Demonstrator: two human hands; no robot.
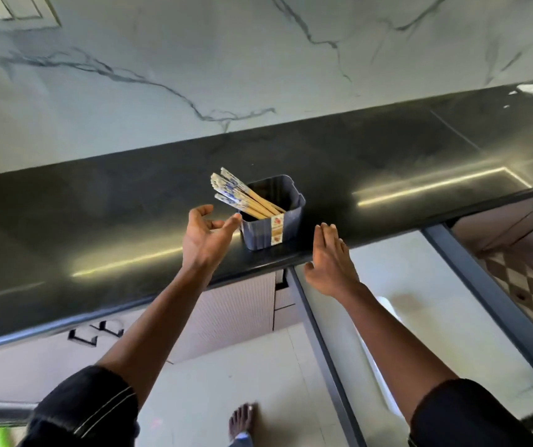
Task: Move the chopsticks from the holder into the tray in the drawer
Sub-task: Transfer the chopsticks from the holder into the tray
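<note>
A dark blue plastic holder (278,201) stands near the front edge of the black countertop (129,214). Several wooden chopsticks (242,196) with blue-and-white patterned tops lean out of it toward the left. My left hand (207,237) hovers just left of the holder, palm up, fingers apart, its fingertips close to the holder's rim and holding nothing. My right hand (331,259) is over the counter's front edge, to the right of the holder, fingers extended and empty. Below it the drawer (387,285) is pulled out, and a white tray (387,337) shows partly behind my right forearm.
A white marble wall (226,59) rises behind the counter. The open drawer's dark metal sides (320,343) project toward me. Pale cabinet fronts (236,314) sit under the counter, and a bare foot (242,421) stands on the tiled floor.
</note>
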